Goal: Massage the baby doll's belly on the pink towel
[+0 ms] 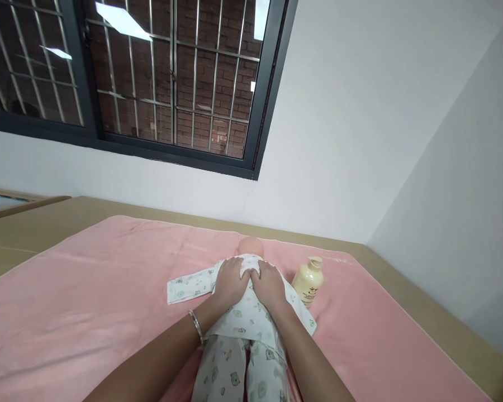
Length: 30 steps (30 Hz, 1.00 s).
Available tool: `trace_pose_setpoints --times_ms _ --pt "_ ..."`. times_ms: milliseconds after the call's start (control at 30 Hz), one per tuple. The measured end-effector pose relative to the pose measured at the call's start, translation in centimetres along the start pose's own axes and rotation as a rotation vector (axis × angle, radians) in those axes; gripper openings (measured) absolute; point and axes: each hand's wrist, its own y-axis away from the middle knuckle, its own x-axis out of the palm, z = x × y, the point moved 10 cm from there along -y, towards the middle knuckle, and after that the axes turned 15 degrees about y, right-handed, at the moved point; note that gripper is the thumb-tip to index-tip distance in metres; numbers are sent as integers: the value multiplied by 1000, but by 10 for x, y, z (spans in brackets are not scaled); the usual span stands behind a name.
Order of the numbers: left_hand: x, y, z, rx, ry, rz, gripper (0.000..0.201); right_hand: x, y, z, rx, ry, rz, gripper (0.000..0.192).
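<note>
A baby doll lies lengthwise away from me, its smooth head at the far end. It wears a white printed top and matching trousers. Whether it lies face up or face down, I cannot tell. My left hand rests flat on the left side of its upper body, fingers stretched out. On the other side, my right hand lies flat too, the thumbs almost meeting in the middle. One sleeve of the top stretches out to the left.
A pale yellow pump-style bottle stands right of the doll, close to my right hand. Under everything is a pink blanket on a tan padded surface. A white wall and a barred window bound the far side.
</note>
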Motion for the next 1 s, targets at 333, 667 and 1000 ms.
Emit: trace_pose_setpoints --times_ms 333,667,1000 --pt "-7 8 11 63 224 -128 38 -26 -5 -18 1 -346 -98 53" --pt "-11 14 21 -3 316 -201 46 -8 5 22 -155 -209 23 57" --pt "-6 12 22 4 300 -159 45 -3 1 13 -90 -157 79 57"
